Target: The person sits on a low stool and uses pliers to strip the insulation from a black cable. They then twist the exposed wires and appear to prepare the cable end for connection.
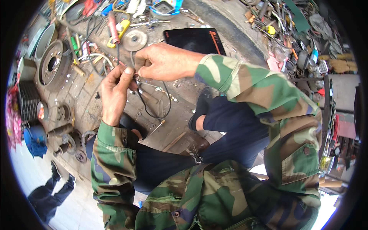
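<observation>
My left hand [116, 92] is closed, thumb against fingers, on a dark cable [168, 102] that hangs in a loop below both hands. My right hand [165, 62] is beside it, a little higher, fingers curled at the same cable; the small part between the fingertips is too hidden to make out. Behind them lie a round metal disc [135, 39], a red-handled tool [112, 26], a yellow power strip [122, 31] and a flat black panel [191, 41] with orange marks.
A wheel rim [53, 62] and several metal parts [67, 143] lie on the left, beside a blue container [34, 140]. Heaped tools and scrap [291, 42] fill the right side. Another person's legs [51, 189] show at the lower left. My knees flank the work area.
</observation>
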The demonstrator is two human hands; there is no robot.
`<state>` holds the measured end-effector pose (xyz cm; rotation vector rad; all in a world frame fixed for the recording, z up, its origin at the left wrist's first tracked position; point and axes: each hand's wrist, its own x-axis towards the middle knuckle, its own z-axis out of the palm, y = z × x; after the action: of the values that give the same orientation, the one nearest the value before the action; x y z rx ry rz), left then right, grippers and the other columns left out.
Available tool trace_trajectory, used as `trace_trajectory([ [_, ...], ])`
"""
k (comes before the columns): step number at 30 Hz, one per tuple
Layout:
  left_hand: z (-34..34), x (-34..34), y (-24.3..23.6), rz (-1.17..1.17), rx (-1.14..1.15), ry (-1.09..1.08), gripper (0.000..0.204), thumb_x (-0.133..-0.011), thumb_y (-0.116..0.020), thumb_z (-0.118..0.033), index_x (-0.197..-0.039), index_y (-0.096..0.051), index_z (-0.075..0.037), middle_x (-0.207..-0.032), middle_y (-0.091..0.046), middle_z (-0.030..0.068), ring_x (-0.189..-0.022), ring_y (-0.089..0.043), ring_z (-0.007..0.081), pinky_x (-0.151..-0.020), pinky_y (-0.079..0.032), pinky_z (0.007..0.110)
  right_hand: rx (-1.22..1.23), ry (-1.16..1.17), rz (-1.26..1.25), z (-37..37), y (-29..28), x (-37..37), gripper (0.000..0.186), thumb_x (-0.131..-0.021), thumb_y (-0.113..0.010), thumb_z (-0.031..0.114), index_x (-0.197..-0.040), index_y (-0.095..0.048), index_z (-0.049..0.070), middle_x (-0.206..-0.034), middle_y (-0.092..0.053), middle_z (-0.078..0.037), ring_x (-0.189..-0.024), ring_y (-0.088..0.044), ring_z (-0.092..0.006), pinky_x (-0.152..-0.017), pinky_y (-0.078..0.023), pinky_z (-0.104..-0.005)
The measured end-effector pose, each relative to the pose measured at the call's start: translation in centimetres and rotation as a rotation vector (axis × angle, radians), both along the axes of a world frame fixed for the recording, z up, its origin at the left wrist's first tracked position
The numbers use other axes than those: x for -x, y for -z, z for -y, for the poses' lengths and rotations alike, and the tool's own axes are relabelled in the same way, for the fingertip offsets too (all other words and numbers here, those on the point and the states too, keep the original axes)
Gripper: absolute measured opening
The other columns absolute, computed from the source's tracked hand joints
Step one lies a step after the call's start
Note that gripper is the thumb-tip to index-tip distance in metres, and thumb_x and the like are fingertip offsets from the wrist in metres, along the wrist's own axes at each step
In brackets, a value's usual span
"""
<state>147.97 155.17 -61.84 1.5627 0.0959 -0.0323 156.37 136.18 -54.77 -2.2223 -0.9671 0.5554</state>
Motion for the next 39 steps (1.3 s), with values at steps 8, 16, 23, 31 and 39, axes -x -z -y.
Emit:
trace_trajectory([
  [8, 1.6, -0.9, 0.5, -0.187, 0.157, -0.107, 0.023, -0.099, -0.063, -0.021, -0.103, -0.067, 0.001, -0.09, -0.069, 0.0086, -0.071, -0.063, 0.0128, -0.071, -0.052, 0.027, 0.081, 0.536, -0.164, 21.4, 3.3, -3.7, 0.025, -0.092, -0.057, 0.024, -0.091, -0.066, 0.0, -0.075, -0.071, -0.01, -0.067, -0.068, -0.0175, -0.065, -0.055, -0.0346],
  [16, 1.4, -1.6, 2.7, -0.218, 0.273, -0.102, 0.02, -0.1, -0.062, -0.02, -0.108, -0.064, -0.001, -0.096, -0.07, 0.0116, -0.073, -0.067, 0.0139, -0.07, -0.055, 0.026, 0.552, 1.256, -0.293, 36.3, 25.8, 9.3, 0.037, -0.084, -0.064, 0.031, -0.108, -0.068, 0.003, -0.111, -0.07, -0.024, -0.11, -0.064, -0.0412, -0.098, -0.049, -0.0486],
  [23, 2.2, -3.2, 3.5, -0.265, 0.329, -0.038, 0.019, -0.1, -0.061, -0.018, -0.111, -0.063, -0.002, -0.105, -0.069, 0.0144, -0.079, -0.068, 0.0157, -0.069, -0.059, 0.026, 0.56, 1.457, -0.47, 38.2, 31.9, 14.6, 0.069, -0.084, -0.065, 0.04, -0.135, -0.048, -0.002, -0.124, -0.062, -0.031, -0.118, -0.061, -0.0444, -0.108, -0.043, -0.0464],
  [31, 3.6, -3.0, 3.4, -0.364, 0.327, -0.125, 0.013, -0.099, -0.058, -0.01, -0.109, -0.058, -0.002, -0.094, -0.067, 0.0107, -0.085, -0.07, 0.0236, -0.078, -0.061, 0.036, 0.83, 1.09, -0.337, 35.2, 33.8, 11.9, 0.098, -0.076, -0.07, 0.059, -0.136, -0.04, -0.013, -0.135, -0.05, -0.032, -0.126, -0.053, -0.0428, -0.105, -0.045, -0.0466],
  [39, 3.5, -2.9, 3.7, -0.388, 0.473, -0.018, 0.012, -0.101, -0.059, -0.011, -0.1, -0.062, 0.0, -0.101, -0.071, 0.0172, -0.085, -0.074, 0.0237, -0.078, -0.062, 0.034, 0.723, 1.311, -0.413, 38.8, 38.0, 11.5, 0.074, -0.075, -0.072, 0.033, -0.129, -0.046, -0.011, -0.131, -0.057, -0.03, -0.123, -0.056, -0.0443, -0.105, -0.047, -0.0446],
])
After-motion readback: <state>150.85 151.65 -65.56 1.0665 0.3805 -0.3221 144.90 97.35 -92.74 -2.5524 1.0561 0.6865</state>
